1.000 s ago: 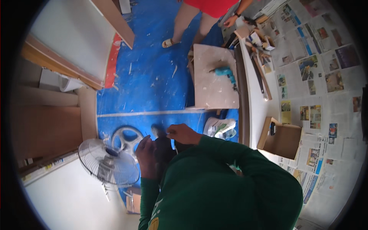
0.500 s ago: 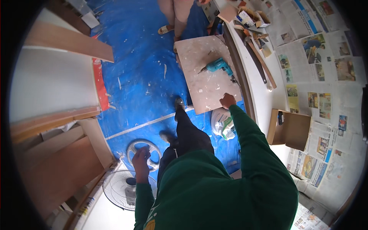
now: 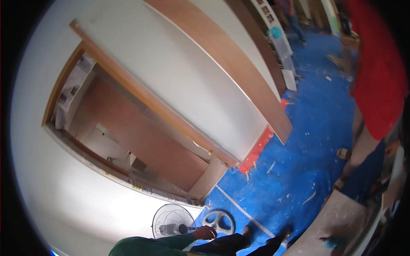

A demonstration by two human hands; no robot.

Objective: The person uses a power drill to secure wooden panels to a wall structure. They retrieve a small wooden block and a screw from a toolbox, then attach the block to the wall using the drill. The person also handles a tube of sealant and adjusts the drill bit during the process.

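Note:
My left hand hangs low in the view, in front of the standing fan and beside its round grey base. Its fingers look curled closed; whatever they hold, if anything, is too small and blurred to make out. The fan's wire cage is just left of the hand, and the spoked round base lies on the blue sheet behind it. My right hand is out of view. At the lower right, a teal drill lies blurred on a pale board.
Blue sheeting covers the floor. A long brown plank leans along the white wall, over a wooden-framed opening. A person in a red top stands at the right. Another person is far off at the top.
My view has swung left toward the wall and opening. The drill and board have shifted to the lower right, and my right hand has left the view. The person's red top now shows.

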